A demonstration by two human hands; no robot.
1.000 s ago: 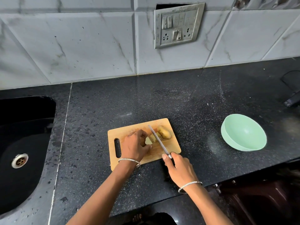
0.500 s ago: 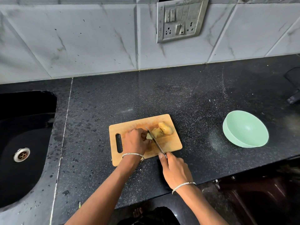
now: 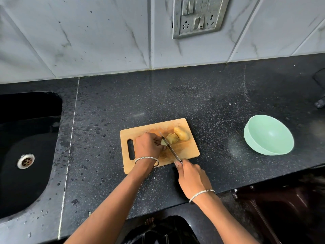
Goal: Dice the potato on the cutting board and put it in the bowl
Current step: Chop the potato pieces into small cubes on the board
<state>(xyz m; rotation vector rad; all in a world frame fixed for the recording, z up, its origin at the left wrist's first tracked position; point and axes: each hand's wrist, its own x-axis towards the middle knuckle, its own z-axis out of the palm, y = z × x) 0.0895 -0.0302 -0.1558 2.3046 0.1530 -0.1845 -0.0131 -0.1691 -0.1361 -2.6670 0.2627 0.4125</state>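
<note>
Closer to the left hand [image 3: 148,147] than a moment ago, the knife [image 3: 171,149] sits just beside its curled fingers, which pinch a pale potato piece [image 3: 163,142] on the wooden cutting board [image 3: 188,152]. The right hand [image 3: 191,176] has its fingers wrapped round the handle. Dicing looks midway: bigger potato chunks [image 3: 182,134] wait beside the blade, and the green bowl [image 3: 269,134] stands well apart, unfilled. The next cuts need the fingertips tucked back.
</note>
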